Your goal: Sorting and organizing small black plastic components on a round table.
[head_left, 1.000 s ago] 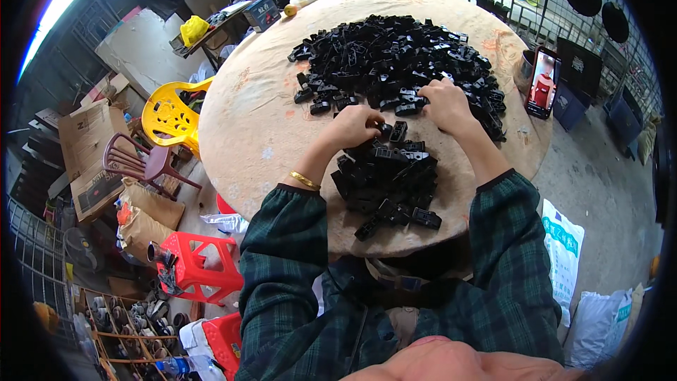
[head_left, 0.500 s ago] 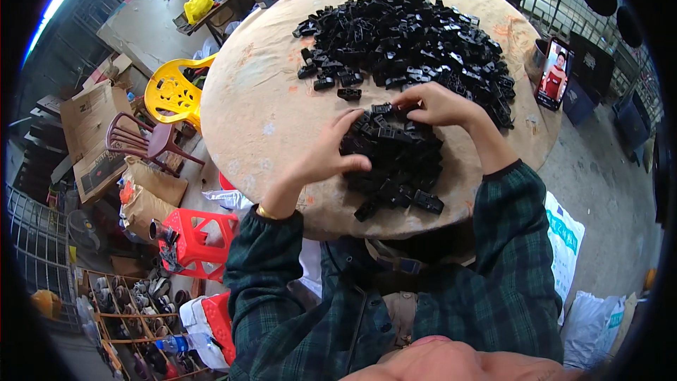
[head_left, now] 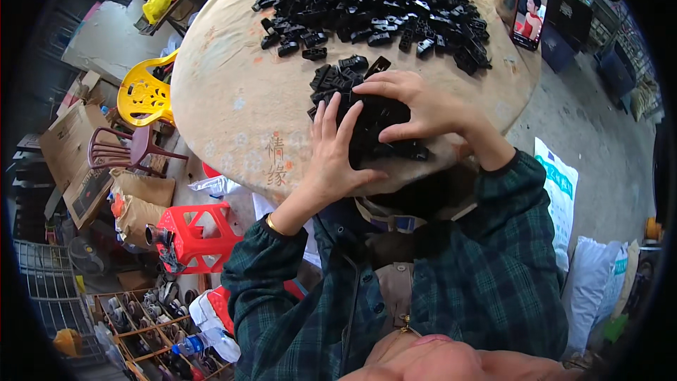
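Note:
A small heap of black plastic pieces (head_left: 335, 79) lies close to the near edge of a round table (head_left: 218, 102). My left hand (head_left: 331, 152) rests against the heap's left side, its fingers spread and its thumb apart. Over the right side curves my right hand (head_left: 419, 106), thumb and fingers apart, with several pieces beneath and between the two hands. Neither hand grips a piece that I can make out. Beyond them spreads a much larger pile of the same black pieces (head_left: 367, 10). My hands cover part of the small heap.
A phone (head_left: 529, 14) stands upright at the table's right side, in front of a metal cup (head_left: 506, 1). To the left are a yellow chair (head_left: 144, 92), a maroon chair (head_left: 134, 149) and a red stool (head_left: 201, 238). White sacks (head_left: 557, 197) stand at right.
The view has shifted, so the table sits higher and further left. My hands have left the heap's far edge and come nearer over it, with the fingers spreading.

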The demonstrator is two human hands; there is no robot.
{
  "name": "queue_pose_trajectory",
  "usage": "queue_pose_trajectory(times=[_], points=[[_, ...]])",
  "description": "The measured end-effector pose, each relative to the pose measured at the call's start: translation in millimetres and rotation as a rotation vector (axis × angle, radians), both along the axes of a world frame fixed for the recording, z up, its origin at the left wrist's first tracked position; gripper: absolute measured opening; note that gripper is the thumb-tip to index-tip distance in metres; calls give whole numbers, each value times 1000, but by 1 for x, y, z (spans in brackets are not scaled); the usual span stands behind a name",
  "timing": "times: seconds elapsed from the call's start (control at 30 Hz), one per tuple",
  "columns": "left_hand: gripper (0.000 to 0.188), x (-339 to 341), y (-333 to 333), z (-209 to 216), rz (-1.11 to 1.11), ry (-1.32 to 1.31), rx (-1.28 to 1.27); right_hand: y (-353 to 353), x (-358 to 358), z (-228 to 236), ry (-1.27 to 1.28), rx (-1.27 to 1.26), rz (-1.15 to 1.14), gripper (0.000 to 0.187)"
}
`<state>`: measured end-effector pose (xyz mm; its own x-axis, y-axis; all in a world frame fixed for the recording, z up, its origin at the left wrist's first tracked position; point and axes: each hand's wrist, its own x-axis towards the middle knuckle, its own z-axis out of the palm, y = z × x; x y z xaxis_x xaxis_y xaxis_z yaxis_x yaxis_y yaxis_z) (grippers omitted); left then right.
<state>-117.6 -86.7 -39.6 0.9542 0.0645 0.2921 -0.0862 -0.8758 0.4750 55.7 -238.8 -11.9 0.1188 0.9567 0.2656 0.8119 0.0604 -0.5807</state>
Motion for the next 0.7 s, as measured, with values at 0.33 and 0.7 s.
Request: queue_pose_trajectory(times=[0.33, 0.7], points=[[89, 2, -44, -6, -126, -174, 27, -67, -38, -21, -123, 174, -245, 55], [69, 3, -83, -20, -369, -299, 346, -139, -61, -54, -285, 363, -350, 50]])
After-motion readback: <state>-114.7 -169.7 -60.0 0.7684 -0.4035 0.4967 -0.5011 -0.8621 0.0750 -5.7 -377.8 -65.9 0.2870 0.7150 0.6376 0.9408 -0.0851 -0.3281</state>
